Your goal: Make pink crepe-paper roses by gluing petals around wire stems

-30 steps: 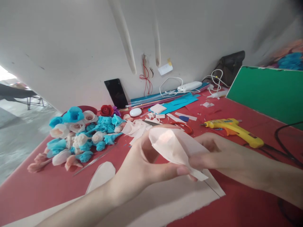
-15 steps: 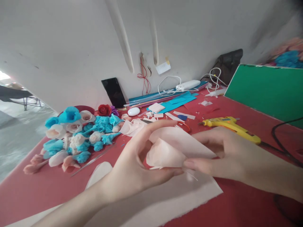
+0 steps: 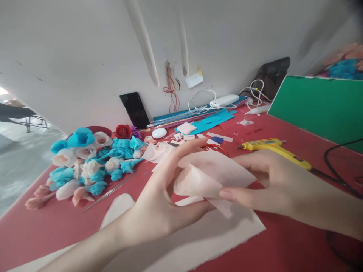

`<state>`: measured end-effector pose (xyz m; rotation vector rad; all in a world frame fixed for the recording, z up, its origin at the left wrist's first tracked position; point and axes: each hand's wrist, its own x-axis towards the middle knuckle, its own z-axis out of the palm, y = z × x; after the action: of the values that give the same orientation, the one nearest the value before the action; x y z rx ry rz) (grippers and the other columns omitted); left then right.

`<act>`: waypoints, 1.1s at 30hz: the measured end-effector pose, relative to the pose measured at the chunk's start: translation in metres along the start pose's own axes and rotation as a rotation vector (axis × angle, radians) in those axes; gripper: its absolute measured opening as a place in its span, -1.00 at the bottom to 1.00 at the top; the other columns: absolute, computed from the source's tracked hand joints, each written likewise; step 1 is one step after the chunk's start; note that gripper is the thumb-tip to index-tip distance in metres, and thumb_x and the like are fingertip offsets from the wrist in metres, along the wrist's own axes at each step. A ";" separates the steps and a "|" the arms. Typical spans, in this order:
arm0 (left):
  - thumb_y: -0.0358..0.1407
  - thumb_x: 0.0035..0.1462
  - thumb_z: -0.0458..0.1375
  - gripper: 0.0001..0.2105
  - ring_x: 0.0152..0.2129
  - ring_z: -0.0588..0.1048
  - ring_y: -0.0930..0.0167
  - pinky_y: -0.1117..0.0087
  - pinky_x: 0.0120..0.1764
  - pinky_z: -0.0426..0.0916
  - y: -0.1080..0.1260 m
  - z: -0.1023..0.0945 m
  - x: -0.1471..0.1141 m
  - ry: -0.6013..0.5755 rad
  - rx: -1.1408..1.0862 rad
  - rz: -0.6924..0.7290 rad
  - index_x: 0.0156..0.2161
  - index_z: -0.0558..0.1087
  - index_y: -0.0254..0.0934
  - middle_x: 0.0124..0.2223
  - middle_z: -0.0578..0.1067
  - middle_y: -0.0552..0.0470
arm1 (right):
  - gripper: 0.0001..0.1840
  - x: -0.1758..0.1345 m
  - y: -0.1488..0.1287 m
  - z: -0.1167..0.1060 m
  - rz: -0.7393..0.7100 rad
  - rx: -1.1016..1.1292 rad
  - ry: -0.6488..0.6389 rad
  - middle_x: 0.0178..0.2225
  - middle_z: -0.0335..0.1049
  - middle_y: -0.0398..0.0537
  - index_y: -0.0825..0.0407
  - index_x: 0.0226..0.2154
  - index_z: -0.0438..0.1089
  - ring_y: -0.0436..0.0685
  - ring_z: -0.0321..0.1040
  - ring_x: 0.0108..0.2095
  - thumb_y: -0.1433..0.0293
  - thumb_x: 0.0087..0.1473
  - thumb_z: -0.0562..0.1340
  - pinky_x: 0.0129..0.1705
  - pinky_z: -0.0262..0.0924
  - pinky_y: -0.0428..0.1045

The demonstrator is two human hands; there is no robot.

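A pale pink paper flower [image 3: 195,181], rolled into a cone with a loose outer petal, is between my two hands above the table. My left hand [image 3: 172,204] curves round its left side, fingers behind and thumb below. My right hand [image 3: 261,185] pinches the paper's right side, the thumb in front and the fingers behind it. A narrow strip hangs under the flower near my left thumb. Beneath the hands lies a large pale pink paper sheet [image 3: 181,241]. Orange-handled scissors [image 3: 219,147] lie just behind the flower, partly hidden.
Blue, white and pink paper flowers [image 3: 93,166] pile up at the left. A yellow glue gun [image 3: 276,149] with a black cord lies at the right. A phone [image 3: 134,109] leans on the wall near blue paper [image 3: 210,121] and scraps. A green board [image 3: 320,109] stands at the back right.
My left thumb has drawn slightly back to the left, and more of the paper strip shows below the flower. The right hand keeps its pinch.
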<state>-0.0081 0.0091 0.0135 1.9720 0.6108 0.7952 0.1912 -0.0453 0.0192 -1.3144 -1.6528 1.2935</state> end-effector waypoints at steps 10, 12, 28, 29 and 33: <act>-0.61 -0.12 0.26 -0.26 -0.22 0.48 0.49 0.64 -0.20 0.39 -0.002 0.003 0.004 0.007 -0.232 0.057 0.10 0.21 0.11 -0.08 0.43 0.18 | -0.93 0.002 -0.007 -0.003 0.154 0.211 -0.115 -0.39 0.42 -0.21 -0.05 -0.37 0.48 0.01 0.35 -0.35 0.38 -0.01 0.29 -0.46 0.16 -0.24; -0.60 -0.14 0.28 -0.26 -0.13 0.43 0.48 0.66 -0.14 0.36 -0.003 0.003 0.003 0.039 -0.216 0.073 0.10 0.22 0.11 0.00 0.37 0.19 | -0.87 0.002 -0.007 -0.002 0.150 0.251 -0.147 -0.37 0.42 -0.22 -0.04 -0.34 0.48 0.00 0.36 -0.33 0.46 -0.02 0.27 -0.44 0.17 -0.25; -0.58 -0.17 0.31 -0.19 -0.11 0.43 0.43 0.61 -0.14 0.38 -0.003 0.006 0.000 0.069 -0.169 0.086 0.12 0.17 0.17 0.06 0.33 0.24 | -0.97 -0.001 -0.002 0.001 -0.021 0.085 -0.065 -0.48 0.38 -0.30 -0.09 -0.40 0.47 -0.09 0.28 -0.48 0.34 0.03 0.28 -0.56 0.05 -0.28; -0.58 -0.16 0.31 -0.19 -0.16 0.45 0.43 0.61 -0.18 0.41 -0.003 0.006 0.000 0.059 -0.168 0.079 0.12 0.17 0.19 0.05 0.34 0.24 | -0.96 0.000 -0.002 0.001 -0.033 0.066 -0.064 -0.48 0.38 -0.30 -0.09 -0.41 0.46 -0.10 0.27 -0.48 0.34 0.04 0.27 -0.55 0.06 -0.28; -0.58 -0.17 0.32 -0.20 -0.18 0.46 0.42 0.58 -0.22 0.43 -0.003 0.007 0.001 0.070 -0.138 0.108 0.12 0.18 0.16 0.00 0.37 0.20 | -0.91 0.001 -0.002 0.001 -0.044 0.006 -0.053 -0.51 0.36 -0.29 -0.05 -0.44 0.45 -0.12 0.25 -0.50 0.29 0.04 0.28 -0.58 0.03 -0.27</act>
<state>-0.0032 0.0073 0.0082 1.8698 0.4801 0.9504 0.1895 -0.0445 0.0203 -1.2433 -1.7029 1.3173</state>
